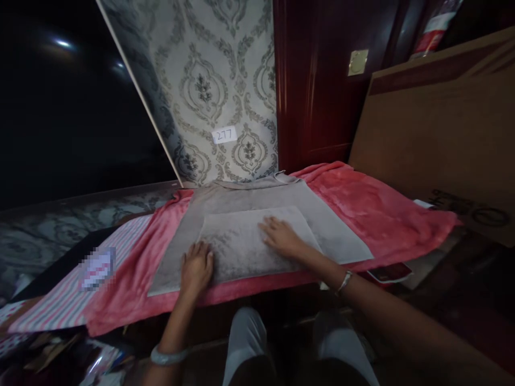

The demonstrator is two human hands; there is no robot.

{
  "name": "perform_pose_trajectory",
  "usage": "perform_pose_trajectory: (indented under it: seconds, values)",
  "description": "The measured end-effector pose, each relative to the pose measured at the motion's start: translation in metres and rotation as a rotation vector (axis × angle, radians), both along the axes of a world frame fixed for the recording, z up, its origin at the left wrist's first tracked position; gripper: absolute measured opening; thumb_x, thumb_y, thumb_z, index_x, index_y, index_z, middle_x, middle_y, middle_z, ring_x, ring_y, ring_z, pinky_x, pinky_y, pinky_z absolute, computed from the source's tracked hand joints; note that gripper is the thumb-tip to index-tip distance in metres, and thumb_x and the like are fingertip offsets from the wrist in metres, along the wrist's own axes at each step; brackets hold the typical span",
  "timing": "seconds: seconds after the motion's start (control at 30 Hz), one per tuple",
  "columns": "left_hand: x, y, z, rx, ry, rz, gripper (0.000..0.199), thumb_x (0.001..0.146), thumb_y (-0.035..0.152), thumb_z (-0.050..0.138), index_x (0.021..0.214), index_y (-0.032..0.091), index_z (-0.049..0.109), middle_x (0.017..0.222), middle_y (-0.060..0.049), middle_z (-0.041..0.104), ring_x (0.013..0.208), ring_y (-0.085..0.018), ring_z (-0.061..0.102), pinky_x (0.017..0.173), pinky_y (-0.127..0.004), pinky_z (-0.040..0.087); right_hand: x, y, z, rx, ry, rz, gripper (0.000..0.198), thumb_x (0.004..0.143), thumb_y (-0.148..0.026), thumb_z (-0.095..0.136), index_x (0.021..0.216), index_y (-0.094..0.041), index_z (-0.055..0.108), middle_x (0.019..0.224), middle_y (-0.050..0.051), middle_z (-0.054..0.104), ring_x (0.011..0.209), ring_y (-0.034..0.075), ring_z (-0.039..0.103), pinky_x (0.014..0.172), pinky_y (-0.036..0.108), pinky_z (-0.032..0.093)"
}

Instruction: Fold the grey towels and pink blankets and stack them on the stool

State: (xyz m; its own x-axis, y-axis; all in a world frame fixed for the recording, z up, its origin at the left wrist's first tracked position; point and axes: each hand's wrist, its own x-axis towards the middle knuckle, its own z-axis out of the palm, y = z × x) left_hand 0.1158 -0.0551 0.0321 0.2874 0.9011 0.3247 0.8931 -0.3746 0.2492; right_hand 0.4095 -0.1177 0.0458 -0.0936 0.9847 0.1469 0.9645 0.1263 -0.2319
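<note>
A grey towel [241, 228] lies spread out in front of me, with a lighter grey rectangular piece of cloth or folded layer on its near half. My left hand [196, 266] rests on the left part of the grey cloth, fingers stretched forward and palm down. Farther right, my right hand [280, 236] is laid flat on the lighter piece, its fingers spread and slightly blurred. Neither hand holds anything. Under the grey cloth lies a pink plush blanket [362, 209], showing on both sides and along the front edge.
Striped cloth [60, 300] lies at the left beside a dark screen [72, 107]. A large cardboard box [438, 123] stands at the right, with a bottle [436, 29] behind its top edge. Patterned wallpaper [209, 75] and a dark red door [314, 80] close off the back.
</note>
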Motion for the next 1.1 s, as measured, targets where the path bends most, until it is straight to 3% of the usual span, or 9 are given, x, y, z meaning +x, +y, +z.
perform_pose_trajectory:
  seconds: [0.17,0.33,0.43,0.53,0.77,0.9,1.03,1.1]
  values:
    - [0.004,0.014,0.014,-0.109,-0.245,-0.342,0.065,0.102,0.049,0.022,0.146,0.012,0.053,0.154,-0.014,0.052,0.145,-0.022,0.045,0.124,-0.043,0.032,-0.096,0.022,-0.010,0.032,0.034,0.533,0.061,0.103,-0.042,0.050,0.159,-0.024,0.037,0.165,0.012,0.032,0.155,0.031,0.023,0.123,0.058,0.022]
    - [0.018,0.050,0.016,-0.308,0.062,-0.480,0.065,0.102,0.051,0.021,0.156,0.019,0.039,0.166,-0.010,0.033,0.156,-0.022,0.023,0.128,-0.051,0.014,-0.111,0.018,-0.028,0.030,0.107,0.644,0.058,0.103,-0.044,0.051,0.158,-0.029,0.039,0.166,0.005,0.033,0.157,0.027,0.013,0.127,0.054,0.006]
    - [0.034,0.081,0.013,-0.304,0.281,-0.466,0.063,0.102,0.049,0.027,0.160,0.024,0.032,0.169,-0.009,0.022,0.158,-0.024,0.012,0.127,-0.056,0.007,-0.106,0.015,-0.027,-0.015,0.130,0.639,0.058,0.105,-0.045,0.047,0.160,-0.028,0.036,0.167,0.005,0.031,0.157,0.026,0.013,0.128,0.051,0.004]
    - [0.049,0.111,0.011,-0.277,0.398,-0.443,0.064,0.102,0.048,0.031,0.162,0.026,0.025,0.171,-0.007,0.016,0.159,-0.024,0.011,0.127,-0.053,0.007,-0.105,0.015,-0.024,-0.060,0.136,0.631,0.059,0.106,-0.046,0.044,0.161,-0.027,0.034,0.169,0.006,0.026,0.158,0.026,0.012,0.128,0.051,0.004]
    - [0.066,0.167,0.009,-0.285,0.379,-0.321,0.062,0.102,0.051,0.027,0.160,0.028,0.032,0.168,-0.007,0.028,0.157,-0.026,0.020,0.126,-0.053,0.013,-0.105,0.017,-0.030,-0.053,0.168,0.617,0.061,0.105,-0.047,0.045,0.161,-0.029,0.032,0.169,0.005,0.025,0.158,0.025,0.012,0.128,0.051,0.004]
    - [0.075,0.172,0.008,-0.265,0.340,-0.206,0.060,0.101,0.052,0.029,0.156,0.029,0.041,0.167,-0.007,0.032,0.155,-0.031,0.025,0.124,-0.059,0.015,-0.106,0.018,-0.029,-0.060,0.167,0.605,0.061,0.105,-0.049,0.045,0.161,-0.029,0.032,0.169,0.005,0.025,0.158,0.026,0.011,0.127,0.053,0.005]
    - [0.073,0.159,0.013,-0.193,0.266,-0.021,0.069,0.098,0.057,0.037,0.156,0.020,0.040,0.169,-0.015,0.023,0.157,-0.039,0.011,0.122,-0.068,0.007,-0.107,0.017,-0.025,-0.066,0.148,0.593,0.061,0.104,-0.048,0.047,0.160,-0.027,0.035,0.168,0.007,0.027,0.157,0.027,0.014,0.127,0.054,0.008]
    - [0.061,0.150,0.018,-0.204,0.219,0.062,0.075,0.097,0.056,0.038,0.158,0.013,0.035,0.167,-0.021,0.025,0.155,-0.040,0.020,0.122,-0.064,0.019,-0.107,0.017,-0.024,-0.051,0.151,0.591,0.060,0.104,-0.047,0.049,0.159,-0.027,0.038,0.167,0.007,0.028,0.157,0.027,0.016,0.126,0.055,0.010]
